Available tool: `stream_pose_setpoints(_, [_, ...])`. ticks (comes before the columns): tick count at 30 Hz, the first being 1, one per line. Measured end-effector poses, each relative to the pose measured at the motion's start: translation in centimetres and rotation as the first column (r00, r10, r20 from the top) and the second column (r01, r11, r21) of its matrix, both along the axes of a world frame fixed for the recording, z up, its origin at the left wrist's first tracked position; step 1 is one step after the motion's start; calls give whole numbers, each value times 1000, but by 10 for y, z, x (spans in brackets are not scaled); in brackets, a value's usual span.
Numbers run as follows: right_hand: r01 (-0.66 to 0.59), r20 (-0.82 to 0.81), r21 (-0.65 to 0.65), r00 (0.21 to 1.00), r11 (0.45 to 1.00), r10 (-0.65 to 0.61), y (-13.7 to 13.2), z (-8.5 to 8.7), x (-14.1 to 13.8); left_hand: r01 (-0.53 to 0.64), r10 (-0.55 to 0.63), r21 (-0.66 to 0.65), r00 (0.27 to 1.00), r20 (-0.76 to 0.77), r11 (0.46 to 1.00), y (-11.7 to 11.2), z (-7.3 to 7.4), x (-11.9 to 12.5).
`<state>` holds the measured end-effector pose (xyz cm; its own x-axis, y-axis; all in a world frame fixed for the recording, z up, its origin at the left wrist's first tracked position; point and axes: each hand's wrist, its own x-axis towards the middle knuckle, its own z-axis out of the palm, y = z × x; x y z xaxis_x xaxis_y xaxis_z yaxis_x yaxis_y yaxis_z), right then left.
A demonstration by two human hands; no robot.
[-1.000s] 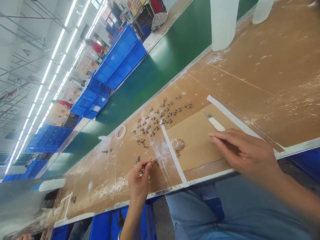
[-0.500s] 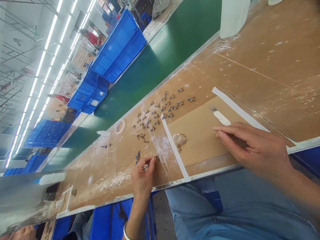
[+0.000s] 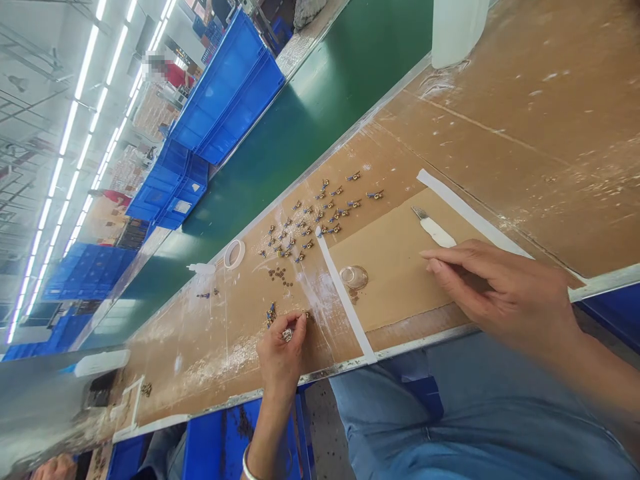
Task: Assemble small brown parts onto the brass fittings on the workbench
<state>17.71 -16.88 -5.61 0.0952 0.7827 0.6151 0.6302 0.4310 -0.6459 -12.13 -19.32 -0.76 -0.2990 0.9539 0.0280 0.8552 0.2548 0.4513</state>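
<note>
My left hand (image 3: 281, 350) is low over the brown table with thumb and forefinger pinched. A tiny dark piece shows at those fingertips, too small to name. Beside that hand lies a small pile of blue-and-gold figurines (image 3: 271, 313). My right hand (image 3: 505, 290) hovers above a cardboard sheet (image 3: 395, 267), thumb and forefinger drawn together; whatever is between them, if anything, cannot be made out. Near it rests a white-handled blade tool (image 3: 437, 232). A small clear dish (image 3: 354, 277) sits on the sheet's left part. Many similar figurines (image 3: 330, 213) lie spread farther back, near small brown discs (image 3: 280, 275).
A tape roll (image 3: 234, 254) and a white squeeze bottle (image 3: 201, 268) stand near the back edge. Beyond runs a green belt (image 3: 320, 93) with blue crates (image 3: 230, 93) behind it. A white container (image 3: 457, 33) stands at upper right. Another person's hand (image 3: 55, 467) shows at lower left.
The whole view has shifted slightly, so the table and its things appear a little farther left. Both hands keep nearly the same pose and place over the table.
</note>
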Motion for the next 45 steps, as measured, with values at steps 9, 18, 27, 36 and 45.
stream_pose_setpoints(9, [-12,12,-19,1000,1000,12,1,1,0,92,-91,10,992,-86,996,3,1,2])
stream_pose_setpoints(18, [-18,-27,1,999,1000,18,2,-2,1,25,-27,54,999,40,998,3,11,0])
stream_pose_setpoints(27, [-32,-69,64,997,997,36,2,-6,1,-58,-68,225,856,513,973,23,30,17])
stream_pose_setpoints(36, [-335,-5,167,940,927,340,-27,26,-12,389,-462,381,879,121,839,-30,48,59])
stream_pose_setpoints(45, [-547,-138,83,822,833,553,-46,37,-27,650,-712,405,702,4,643,-46,63,83])
